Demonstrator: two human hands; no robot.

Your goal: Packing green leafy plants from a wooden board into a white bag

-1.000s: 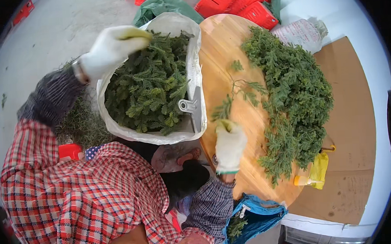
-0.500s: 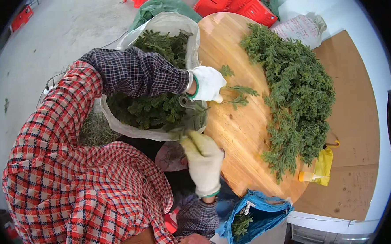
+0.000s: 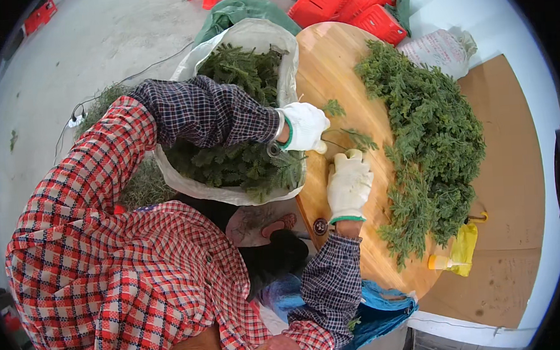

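Cannot see most of the fingers of the left gloved hand [image 3: 306, 126], turned under and clamped on the thin stem of a conifer sprig [image 3: 362, 139] over the round wooden table [image 3: 324, 52]; cannot tell the grip of the right gloved hand [image 3: 349, 187], curled close by. Can make out only parts of the greenery-filled white sack [image 3: 291, 73] behind the left sleeve [image 3: 210, 109]. Compared with half a second ago, find the right hand shifted from the sack's rim to the table.
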